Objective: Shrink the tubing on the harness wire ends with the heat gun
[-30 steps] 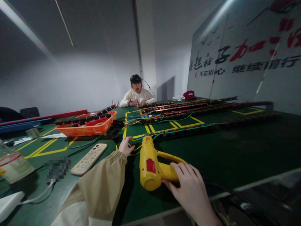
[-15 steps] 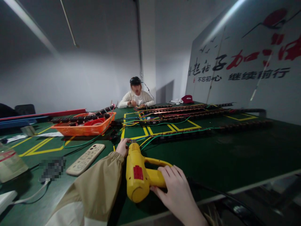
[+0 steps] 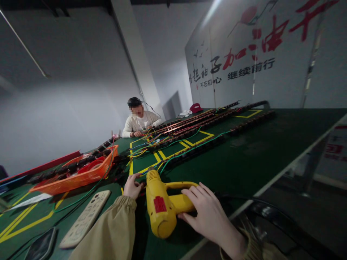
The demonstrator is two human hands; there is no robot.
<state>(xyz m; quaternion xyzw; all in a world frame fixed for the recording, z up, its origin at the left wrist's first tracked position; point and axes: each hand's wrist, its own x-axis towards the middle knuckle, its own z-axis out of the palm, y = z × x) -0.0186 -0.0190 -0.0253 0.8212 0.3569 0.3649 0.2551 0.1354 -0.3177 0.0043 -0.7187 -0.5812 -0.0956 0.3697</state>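
My right hand [image 3: 204,209] is wrapped round the handle of a yellow heat gun [image 3: 159,207] with a red label on its rear. The heat gun's nozzle points away from me across the table. Just left of the nozzle, my left hand [image 3: 132,186] is closed in a pinch on thin wires [image 3: 145,173]; the nozzle hides part of them. These wires lead to a long dark wiring harness [image 3: 206,145] with a green wire along it, stretching off to the right.
An orange basket [image 3: 77,180] with dark harness pieces stands at left. Nearer lie a beige patterned phone-like object [image 3: 86,218] and a dark-screened phone [image 3: 42,245]. Several more harnesses [image 3: 187,124] cross the green table [image 3: 260,151]. A person [image 3: 141,121] sits at the far side.
My view has turned right and tilted, so the table slopes and its right edge shows. Both hands keep their hold, with the heat gun still beside the left fingers.
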